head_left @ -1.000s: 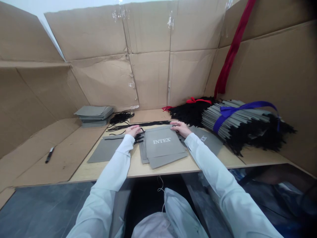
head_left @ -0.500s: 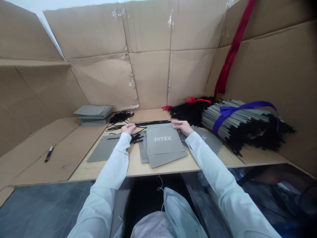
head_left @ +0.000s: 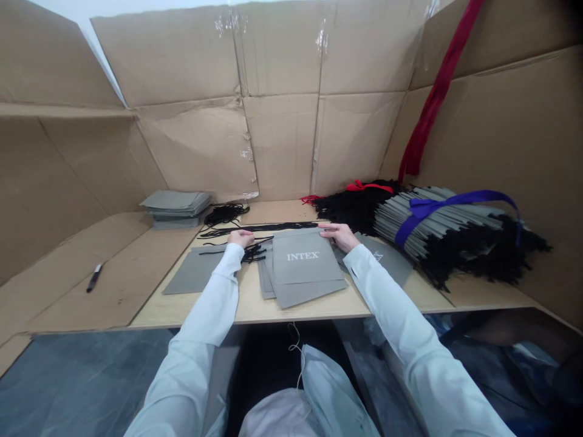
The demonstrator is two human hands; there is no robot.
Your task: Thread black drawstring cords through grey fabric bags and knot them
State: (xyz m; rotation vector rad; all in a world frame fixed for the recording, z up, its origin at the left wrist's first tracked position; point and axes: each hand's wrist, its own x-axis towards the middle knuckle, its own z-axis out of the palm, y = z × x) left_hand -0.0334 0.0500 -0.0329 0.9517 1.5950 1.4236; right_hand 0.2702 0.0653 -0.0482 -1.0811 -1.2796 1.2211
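Left hand open, palm down, no visible hold, just above a tangle of black cord; right hand open and flat, fingers on the top right corner of the grey INTEX bag, lying mid-bench toward the front edge.

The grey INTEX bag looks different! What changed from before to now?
The flat grey paper bag printed with white INTEX turned from tilted to almost straight, with the right hand at its top right corner. The left hand stayed beside it, near the thin black cords. The bundle of grey bags tied with a blue ribbon stayed as it was.
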